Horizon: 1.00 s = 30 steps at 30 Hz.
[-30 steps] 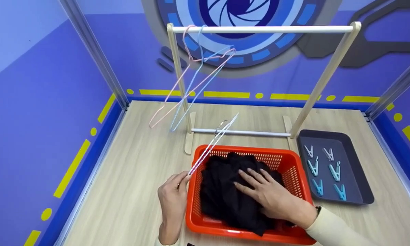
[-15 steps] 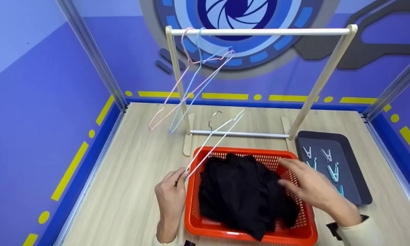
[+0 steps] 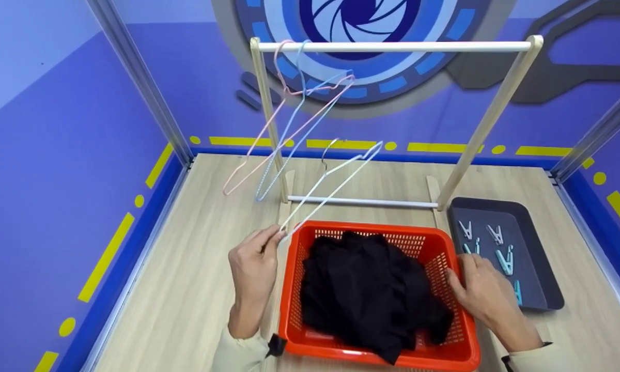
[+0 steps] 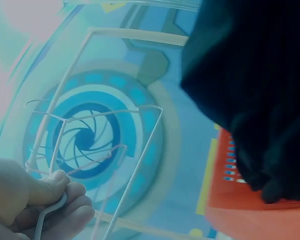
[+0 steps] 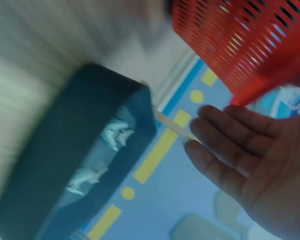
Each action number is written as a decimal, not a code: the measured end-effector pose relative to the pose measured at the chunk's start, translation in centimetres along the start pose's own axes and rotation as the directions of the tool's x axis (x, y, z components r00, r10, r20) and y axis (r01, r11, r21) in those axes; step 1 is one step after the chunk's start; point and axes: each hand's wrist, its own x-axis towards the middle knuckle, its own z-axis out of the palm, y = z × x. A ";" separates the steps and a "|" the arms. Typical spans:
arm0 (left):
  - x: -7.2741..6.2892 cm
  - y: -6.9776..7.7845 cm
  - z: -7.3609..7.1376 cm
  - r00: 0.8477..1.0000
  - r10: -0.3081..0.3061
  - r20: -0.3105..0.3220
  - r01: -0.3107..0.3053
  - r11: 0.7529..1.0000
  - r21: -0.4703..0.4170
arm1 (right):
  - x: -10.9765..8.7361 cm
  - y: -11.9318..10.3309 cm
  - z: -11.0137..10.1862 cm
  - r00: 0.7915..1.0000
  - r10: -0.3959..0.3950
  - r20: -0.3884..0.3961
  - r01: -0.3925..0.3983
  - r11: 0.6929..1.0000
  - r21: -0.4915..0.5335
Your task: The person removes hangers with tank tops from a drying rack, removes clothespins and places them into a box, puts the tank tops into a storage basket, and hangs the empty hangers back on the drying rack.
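My left hand (image 3: pixel 256 256) pinches one lower corner of a white clothes hanger (image 3: pixel 336 191) between thumb and fingers. The hanger tilts up and away over the left rim of a red plastic basket (image 3: pixel 380 356), its metal hook toward the back. Inside the basket lies a crumpled heap of black cloth (image 3: pixel 361 289). At the basket's right rim is my right hand (image 3: pixel 488 292), with the thumb by the inner side. In the right wrist view its fingers (image 5: pixel 230 140) extend loosely outside the basket wall, palm showing.
Behind the basket stands a clothes rack (image 3: pixel 392 47) with a pink hanger (image 3: pixel 256 147) and a light blue hanger (image 3: pixel 297 116) at its left end. A dark grey tray (image 3: pixel 540 258) holding several clothespins (image 3: pixel 505 260) sits right of the basket. Blue-purple walls enclose the table.
My right hand has left the black cloth and moved right to the basket's rim. My left hand has raised the white hanger and turned it so its outline shows wider.
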 end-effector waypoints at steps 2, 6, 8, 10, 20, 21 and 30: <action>0.8 0.2 0.0 1.000 0.000 0.001 0.000 1.000 0.003 | -0.1 0.2 0.4 0.999 -0.016 -0.042 0.015 1.000 -0.021; 2.2 0.6 0.1 1.000 -0.001 -0.008 0.001 1.000 0.004 | 0.0 0.4 0.6 0.997 -0.034 -0.068 0.029 0.997 -0.068; 2.8 0.8 0.2 1.000 -0.004 -0.016 0.004 1.000 -0.003 | 0.1 0.4 0.6 0.998 -0.028 -0.058 0.023 0.996 -0.082; 3.3 1.1 0.3 1.000 -0.015 -0.016 0.015 1.000 -0.006 | 0.1 0.5 0.5 0.999 -0.014 -0.050 0.010 0.997 -0.083; 6.6 2.3 0.9 0.998 -0.055 0.009 0.055 0.998 -0.021 | -0.1 0.4 0.4 0.999 0.040 -0.021 -0.041 0.996 -0.079; 7.0 2.5 1.0 0.998 -0.063 0.011 0.063 0.998 -0.022 | -0.1 0.3 0.4 0.999 0.046 -0.012 -0.047 0.996 -0.076; 11.2 3.7 2.3 0.994 -0.104 0.026 0.106 0.993 -0.052 | -0.3 0.1 0.6 0.995 0.085 0.046 -0.083 0.996 -0.042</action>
